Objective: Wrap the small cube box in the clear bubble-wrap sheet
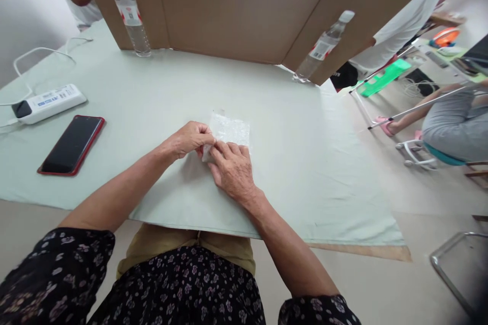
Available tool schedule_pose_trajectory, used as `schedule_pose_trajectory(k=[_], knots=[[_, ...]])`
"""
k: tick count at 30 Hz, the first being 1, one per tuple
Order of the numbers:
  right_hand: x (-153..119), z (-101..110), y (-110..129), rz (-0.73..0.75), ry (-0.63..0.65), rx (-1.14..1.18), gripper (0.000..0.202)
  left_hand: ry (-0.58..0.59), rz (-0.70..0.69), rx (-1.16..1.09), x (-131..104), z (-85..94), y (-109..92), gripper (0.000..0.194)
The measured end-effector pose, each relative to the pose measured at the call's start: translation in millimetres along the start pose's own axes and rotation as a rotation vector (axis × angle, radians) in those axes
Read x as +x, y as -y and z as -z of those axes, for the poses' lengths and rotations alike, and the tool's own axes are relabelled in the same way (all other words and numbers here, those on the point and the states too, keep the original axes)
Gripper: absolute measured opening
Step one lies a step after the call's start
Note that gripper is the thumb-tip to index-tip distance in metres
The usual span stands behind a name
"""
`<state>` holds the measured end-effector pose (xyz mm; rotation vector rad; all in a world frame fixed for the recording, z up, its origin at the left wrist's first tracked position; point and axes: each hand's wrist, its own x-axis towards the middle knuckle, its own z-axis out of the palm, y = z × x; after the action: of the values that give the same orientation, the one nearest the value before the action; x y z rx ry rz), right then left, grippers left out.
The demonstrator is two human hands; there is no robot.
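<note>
A small clear sheet that looks like bubble wrap (pixel 233 129) lies on the pale green tablecloth (pixel 297 172), near the middle of the table. My left hand (pixel 192 139) pinches the sheet's near left corner between thumb and fingers. My right hand (pixel 234 170) rests palm down over the sheet's near edge, its fingers bent and touching the plastic close to my left fingertips. Part of the sheet is hidden under my right fingers.
A phone (pixel 71 144) and a white power strip (pixel 51 103) with cables lie on the left. Two water bottles (pixel 130 15) (pixel 324 46) stand against a brown cardboard screen (pixel 229 5). Other people sit beyond the table, at the left and right.
</note>
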<state>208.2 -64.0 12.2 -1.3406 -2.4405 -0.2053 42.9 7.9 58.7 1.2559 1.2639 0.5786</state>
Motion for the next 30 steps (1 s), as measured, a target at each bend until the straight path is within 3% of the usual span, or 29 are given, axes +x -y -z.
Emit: schedule_pose_trajectory(k=[4, 8, 11, 15, 17, 22, 25, 30], knots=[[-2.1, -0.2, -1.2, -0.032, -0.058, 0.098, 0.018, 0.087, -0.009, -0.066, -4.4, 1.1, 3.3, 0.006], [-2.3, -0.1, -6.1, -0.065, -0.114, 0.175, 0.012, 0.114, -0.086, 0.053, -8.0, 4.7, 9.6, 0.027], [-2.2, 5.2, -16.7, -0.110, -0.220, 0.253, 0.013, 0.051, -0.291, 0.238, -8.1, -2.2, 17.8, 0.023], [-9.5, 20.7, -40.4, -0.357, -0.324, 0.308, 0.012, -0.024, -0.560, 0.484, -8.1, -13.5, 27.5, 0.018], [-18.0, 28.3, -52.5, -0.517, -0.254, 0.358, 0.017, -0.046, -0.606, 0.576, -8.0, -15.2, 30.4, 0.018], [-38.2, 32.4, -66.2, -0.801, 0.146, 0.527, 0.056, -0.056, -0.642, 0.625, -6.6, -15.5, 34.4, 0.017], [-37.3, 23.3, -64.2, -0.820, 0.169, 0.611, 0.074, -0.075, -0.654, 0.615, -7.3, -18.7, 36.4, 0.013], [-21.7, 4.4, -59.8, -0.828, 0.060, 0.719, 0.089, -0.108, -0.701, 0.653, -9.8, -24.3, 40.8, 0.016]])
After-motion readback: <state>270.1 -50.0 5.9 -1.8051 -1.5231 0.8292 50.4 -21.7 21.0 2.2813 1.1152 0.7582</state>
